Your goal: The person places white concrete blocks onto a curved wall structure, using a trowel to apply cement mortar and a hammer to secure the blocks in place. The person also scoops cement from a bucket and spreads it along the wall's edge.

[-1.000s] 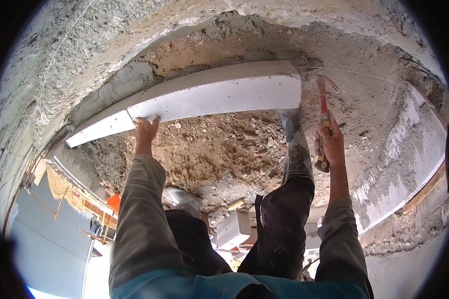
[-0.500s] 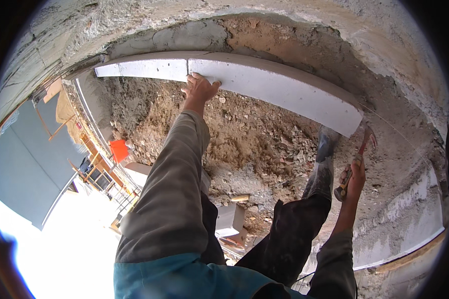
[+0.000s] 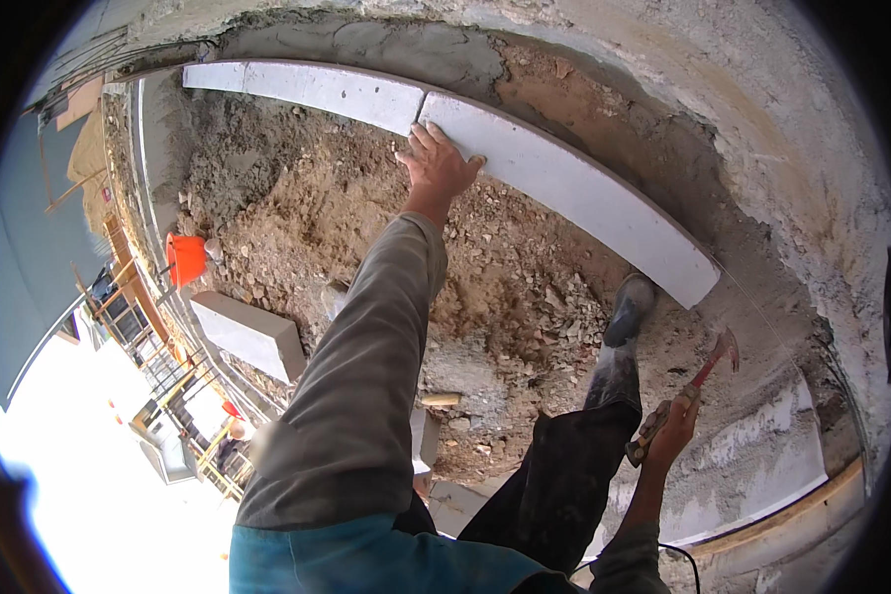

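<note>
A long white curb block (image 3: 574, 198) lies on the ground, its near left end set against another white curb block (image 3: 317, 91) with a narrow dark joint between them. My left hand (image 3: 438, 168) rests its fingertips on the front face of the long block beside that joint, fingers spread and thumb stretched right. In my right hand (image 3: 671, 431) is a claw hammer (image 3: 705, 374) with a red neck and head, gripped by its worn handle. The hammer head is raised apart from the right end of the long block.
A thin string line (image 3: 757, 302) runs from the long block's right end. My boot (image 3: 626, 312) stands near that end. Rubble and dirt (image 3: 495, 277) lie before the blocks. Loose white blocks (image 3: 243, 332) and an orange bucket (image 3: 185, 257) are at left. A rough wall (image 3: 762, 129) rises behind.
The view has shifted and turned. My right hand has drawn the hammer away from the long block's end, toward me. My left hand stays on the block by the joint.
</note>
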Demonstrator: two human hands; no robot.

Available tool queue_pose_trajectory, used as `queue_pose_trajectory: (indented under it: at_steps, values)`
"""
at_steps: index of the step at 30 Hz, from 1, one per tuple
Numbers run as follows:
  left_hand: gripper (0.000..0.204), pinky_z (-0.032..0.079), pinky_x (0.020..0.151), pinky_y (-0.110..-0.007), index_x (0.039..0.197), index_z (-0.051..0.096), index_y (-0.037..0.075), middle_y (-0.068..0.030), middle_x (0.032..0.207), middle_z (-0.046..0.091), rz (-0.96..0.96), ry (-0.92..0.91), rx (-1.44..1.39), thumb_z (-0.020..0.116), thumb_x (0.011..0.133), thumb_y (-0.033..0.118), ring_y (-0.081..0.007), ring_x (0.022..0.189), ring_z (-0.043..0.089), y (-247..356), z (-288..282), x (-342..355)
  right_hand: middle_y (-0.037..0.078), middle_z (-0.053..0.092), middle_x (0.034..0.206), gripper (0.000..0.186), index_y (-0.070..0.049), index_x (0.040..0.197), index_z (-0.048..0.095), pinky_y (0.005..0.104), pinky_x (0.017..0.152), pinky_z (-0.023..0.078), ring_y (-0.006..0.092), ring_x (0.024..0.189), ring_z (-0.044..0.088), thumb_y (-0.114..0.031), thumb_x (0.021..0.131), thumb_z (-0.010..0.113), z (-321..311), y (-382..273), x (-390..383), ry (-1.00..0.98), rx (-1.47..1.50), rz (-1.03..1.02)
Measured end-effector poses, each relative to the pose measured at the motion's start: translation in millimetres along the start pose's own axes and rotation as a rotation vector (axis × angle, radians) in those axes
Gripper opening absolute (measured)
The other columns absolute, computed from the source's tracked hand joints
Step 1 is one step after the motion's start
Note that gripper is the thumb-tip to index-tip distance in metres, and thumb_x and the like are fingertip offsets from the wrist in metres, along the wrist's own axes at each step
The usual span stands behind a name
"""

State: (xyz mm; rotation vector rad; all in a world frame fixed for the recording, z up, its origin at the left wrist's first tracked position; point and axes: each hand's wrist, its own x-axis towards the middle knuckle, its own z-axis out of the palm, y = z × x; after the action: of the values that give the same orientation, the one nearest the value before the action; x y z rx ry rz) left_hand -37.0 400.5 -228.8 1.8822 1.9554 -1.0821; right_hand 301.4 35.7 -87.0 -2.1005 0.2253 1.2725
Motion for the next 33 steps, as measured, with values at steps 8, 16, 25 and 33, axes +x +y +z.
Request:
queue_pose_trajectory:
  at_steps: [8, 16, 25, 33]
  values:
    - [0.092, 0.021, 0.115, -0.057, 0.153, 0.014, 0.006, -0.0234, 0.157, 0.016, 0.163, 0.032, -0.281, 0.058, 0.088, 0.053, -0.0361, 0.146, 0.019, -67.1, 15.7, -13.1, 0.004, 0.051, 0.071, 0.051, -0.002, 0.140, 0.037, 0.0250, 0.038, 0.042, 0.0101, 0.045, 0.052, -0.015, 0.093, 0.052, 55.7, -26.3, -36.4, -0.200, -0.372, -0.139]
    - [0.061, 0.048, 0.096, -0.047, 0.141, 0.042, 0.008, -0.0160, 0.130, 0.058, 0.083, -0.178, -0.344, 0.058, 0.091, 0.039, -0.0349, 0.116, 0.058, -353.7, 32.8, -92.2, 0.021, 0.061, 0.102, 0.056, 0.011, 0.131, 0.044, 0.0403, 0.082, 0.051, 0.0293, 0.091, 0.064, -0.020, 0.087, 0.059, 124.1, -17.6, -43.8, -0.353, -1.005, -0.685]
    - [0.042, 0.049, 0.092, -0.043, 0.115, 0.058, 0.004, -0.0136, 0.122, 0.057, -0.717, 0.548, -0.408, 0.070, 0.079, 0.023, -0.0322, 0.116, 0.055, -710.2, 178.4, -157.4, 0.015, 0.059, 0.088, 0.056, 0.012, 0.130, 0.042, 0.0321, 0.054, 0.050, 0.0182, 0.061, 0.060, -0.016, 0.086, 0.061, 338.3, -34.6, -164.8, -0.593, -1.008, -0.578]
    - [0.061, 0.043, 0.103, -0.048, 0.136, 0.046, 0.006, -0.0117, 0.136, 0.049, -0.810, 0.709, -0.188, 0.068, 0.080, 0.017, -0.0307, 0.130, 0.044, -880.0, 205.4, -68.2, 0.005, 0.054, 0.066, 0.036, 0.004, 0.114, 0.050, 0.0256, 0.040, 0.041, 0.0104, 0.046, 0.053, -0.018, 0.088, 0.062, 440.3, -2.9, -228.8, -0.657, -1.042, -0.667]
